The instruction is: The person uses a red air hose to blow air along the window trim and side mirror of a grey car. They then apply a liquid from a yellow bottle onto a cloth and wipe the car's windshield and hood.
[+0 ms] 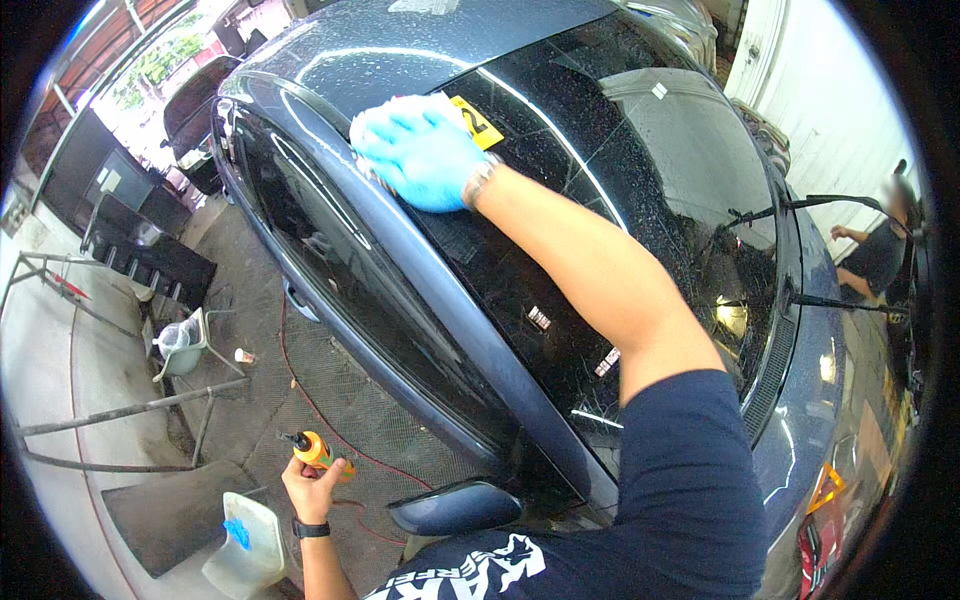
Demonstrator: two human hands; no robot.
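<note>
My left hand (314,488), bare with a black watch at the wrist, is wrapped round an orange bottle (317,452) with a black nozzle, held beside the car. My right hand (420,152), in a light blue glove, reaches across the windshield (580,230) of a dark blue car. It presses a white cloth (358,132) near the windshield's upper corner, where the pillar (420,250) meets the roof (400,75). Most of the cloth is hidden under the glove. A yellow card (476,122) shows just beyond the gloved hand. Droplets and specks cover the roof and glass.
Below the windshield corner juts the side mirror (456,507). Wiper arms (840,300) stand raised at the right. A red hose (320,410) runs over the floor. Pale chairs (247,545) and a metal frame (130,410) stand left. Another person (880,250) is at far right.
</note>
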